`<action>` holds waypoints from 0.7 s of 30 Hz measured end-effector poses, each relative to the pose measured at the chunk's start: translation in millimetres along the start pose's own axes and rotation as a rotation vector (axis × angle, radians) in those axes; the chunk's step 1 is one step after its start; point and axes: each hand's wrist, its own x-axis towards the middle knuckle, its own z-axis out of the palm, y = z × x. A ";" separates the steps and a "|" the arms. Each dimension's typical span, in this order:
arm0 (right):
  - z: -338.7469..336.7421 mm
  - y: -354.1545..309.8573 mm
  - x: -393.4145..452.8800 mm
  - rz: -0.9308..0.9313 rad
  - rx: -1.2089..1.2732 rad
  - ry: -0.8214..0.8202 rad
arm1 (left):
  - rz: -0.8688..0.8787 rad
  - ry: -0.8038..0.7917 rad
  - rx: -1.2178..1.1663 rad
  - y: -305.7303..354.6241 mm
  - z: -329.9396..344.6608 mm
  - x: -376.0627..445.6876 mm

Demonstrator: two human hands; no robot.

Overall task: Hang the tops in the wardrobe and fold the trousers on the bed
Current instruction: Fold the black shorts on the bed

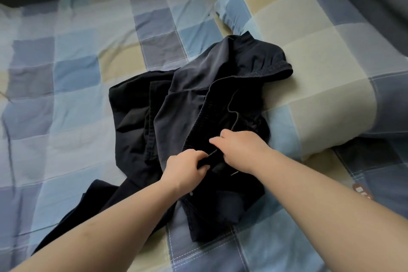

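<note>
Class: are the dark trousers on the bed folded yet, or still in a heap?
Still in a heap: the trousers lie crumpled, waistband twisted open. Both hands, left and right, grip the fabric.

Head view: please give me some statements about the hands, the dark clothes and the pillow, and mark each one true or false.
1. Both hands grip the dark clothes. True: the left hand and the right hand hold the fabric close together.
2. The dark clothes lie neatly folded. False: they lie in a crumpled heap on the checked bed cover.
3. The heap partly rests against the pillow. True.
4. The pillow is plain white. False: it has the same blue and beige checks as the cover.
5. The left hand rests flat on the cover. False: its fingers curl round fabric.
</note>
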 end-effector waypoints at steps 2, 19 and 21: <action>-3.1 -16.7 -8.2 -0.048 -0.043 -0.053 | 0.094 0.007 0.023 3.3 -3.8 -16.9; -170.4 -97.4 -130.8 -0.266 0.088 -0.085 | 0.559 0.031 0.320 38.9 -128.6 -168.5; -205.3 -110.5 -148.8 -0.358 0.063 -0.115 | 0.611 0.019 0.303 39.7 -149.2 -183.6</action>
